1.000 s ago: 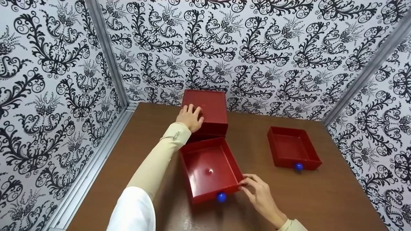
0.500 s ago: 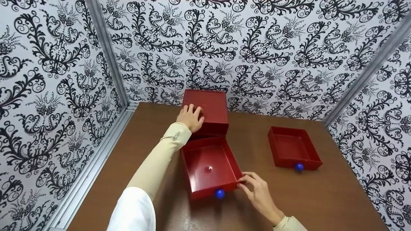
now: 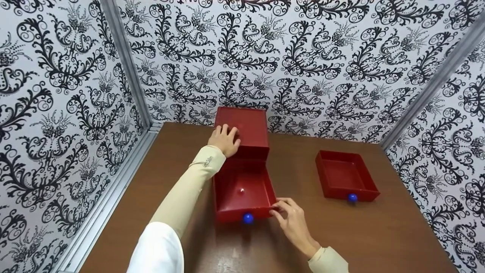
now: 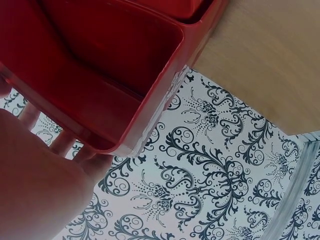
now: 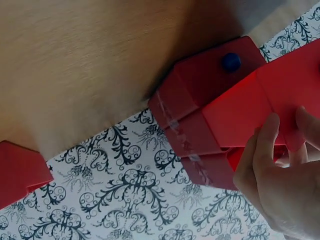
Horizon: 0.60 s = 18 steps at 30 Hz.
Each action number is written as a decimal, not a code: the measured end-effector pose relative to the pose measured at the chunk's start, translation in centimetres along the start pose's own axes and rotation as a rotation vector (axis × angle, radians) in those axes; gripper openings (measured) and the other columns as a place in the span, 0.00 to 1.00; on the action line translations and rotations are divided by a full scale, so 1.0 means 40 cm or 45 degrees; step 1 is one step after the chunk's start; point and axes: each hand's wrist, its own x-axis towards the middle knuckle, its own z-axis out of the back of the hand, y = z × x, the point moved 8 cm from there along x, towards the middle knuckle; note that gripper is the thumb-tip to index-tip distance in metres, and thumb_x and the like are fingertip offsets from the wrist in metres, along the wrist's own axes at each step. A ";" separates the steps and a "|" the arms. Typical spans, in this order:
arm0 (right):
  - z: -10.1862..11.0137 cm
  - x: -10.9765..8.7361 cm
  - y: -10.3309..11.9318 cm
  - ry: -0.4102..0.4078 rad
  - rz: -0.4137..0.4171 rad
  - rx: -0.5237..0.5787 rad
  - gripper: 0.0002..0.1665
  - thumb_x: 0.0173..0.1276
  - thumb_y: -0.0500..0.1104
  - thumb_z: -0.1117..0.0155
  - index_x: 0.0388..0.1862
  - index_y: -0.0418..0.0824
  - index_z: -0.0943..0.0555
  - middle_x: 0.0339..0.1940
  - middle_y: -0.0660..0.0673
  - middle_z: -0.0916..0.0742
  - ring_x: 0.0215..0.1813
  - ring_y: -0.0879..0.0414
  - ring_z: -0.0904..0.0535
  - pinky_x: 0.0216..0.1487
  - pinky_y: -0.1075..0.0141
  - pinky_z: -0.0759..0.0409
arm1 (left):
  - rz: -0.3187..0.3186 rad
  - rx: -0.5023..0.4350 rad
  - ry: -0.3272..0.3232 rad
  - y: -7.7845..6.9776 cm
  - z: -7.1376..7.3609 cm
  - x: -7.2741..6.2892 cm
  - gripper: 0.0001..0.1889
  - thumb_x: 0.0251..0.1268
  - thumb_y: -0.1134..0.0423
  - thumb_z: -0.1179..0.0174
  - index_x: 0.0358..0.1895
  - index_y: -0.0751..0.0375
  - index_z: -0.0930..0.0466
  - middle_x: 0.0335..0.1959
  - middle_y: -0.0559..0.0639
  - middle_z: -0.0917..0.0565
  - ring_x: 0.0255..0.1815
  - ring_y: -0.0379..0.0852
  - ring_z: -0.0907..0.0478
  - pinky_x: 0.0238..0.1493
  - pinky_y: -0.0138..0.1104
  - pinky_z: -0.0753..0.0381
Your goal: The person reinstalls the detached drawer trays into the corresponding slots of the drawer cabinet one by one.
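- Evidently, the hands are apart: the left hand (image 3: pixel 224 141) rests on top of the red cabinet (image 3: pixel 252 131), and the right hand (image 3: pixel 291 219) pinches the front right corner of a red drawer (image 3: pixel 240 197).
- That drawer juts forward from the cabinet's front, above the tabletop (image 3: pixel 151 178), its blue knob (image 3: pixel 248 218) facing the person.
- Small dark lettering (image 3: pixel 207 161) marks the left sleeve (image 3: pixel 178 201), too small to read.
- A second red drawer (image 3: pixel 343 175) lies well apart, to the right.
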 end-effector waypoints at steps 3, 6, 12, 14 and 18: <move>-0.019 0.009 -0.001 0.023 -0.024 -0.002 0.08 0.55 0.34 0.25 0.34 0.40 0.13 0.43 0.40 0.13 0.34 0.55 0.15 0.36 0.61 0.12 | 0.001 -0.003 0.000 -0.001 0.001 -0.002 0.23 0.75 0.49 0.57 0.67 0.53 0.35 0.70 0.63 0.36 0.72 0.62 0.40 0.77 0.48 0.40; -0.032 0.020 0.000 0.024 -0.026 -0.020 0.07 0.56 0.35 0.25 0.34 0.40 0.13 0.43 0.39 0.13 0.34 0.55 0.15 0.36 0.62 0.12 | -0.001 -0.009 -0.002 -0.003 0.005 -0.007 0.23 0.76 0.49 0.57 0.67 0.54 0.35 0.70 0.63 0.36 0.72 0.63 0.40 0.78 0.49 0.40; -0.042 0.040 0.005 0.007 -0.023 -0.045 0.06 0.57 0.35 0.26 0.33 0.41 0.13 0.43 0.39 0.13 0.34 0.57 0.15 0.36 0.67 0.13 | -0.007 -0.024 -0.022 -0.008 0.017 -0.014 0.23 0.76 0.50 0.56 0.66 0.55 0.35 0.70 0.64 0.36 0.72 0.63 0.40 0.77 0.49 0.40; -0.044 0.044 0.006 0.010 -0.022 -0.048 0.05 0.57 0.36 0.26 0.34 0.41 0.13 0.44 0.39 0.13 0.34 0.56 0.14 0.36 0.66 0.13 | -0.003 -0.022 -0.015 -0.007 0.014 -0.013 0.23 0.76 0.49 0.57 0.67 0.54 0.35 0.70 0.64 0.36 0.72 0.63 0.40 0.77 0.49 0.40; -0.051 0.051 0.004 0.023 -0.019 -0.074 0.05 0.58 0.38 0.26 0.34 0.42 0.13 0.45 0.39 0.13 0.35 0.55 0.14 0.37 0.65 0.13 | 0.002 -0.028 -0.011 -0.004 0.007 -0.010 0.23 0.75 0.49 0.57 0.67 0.53 0.35 0.69 0.63 0.36 0.71 0.63 0.40 0.77 0.49 0.40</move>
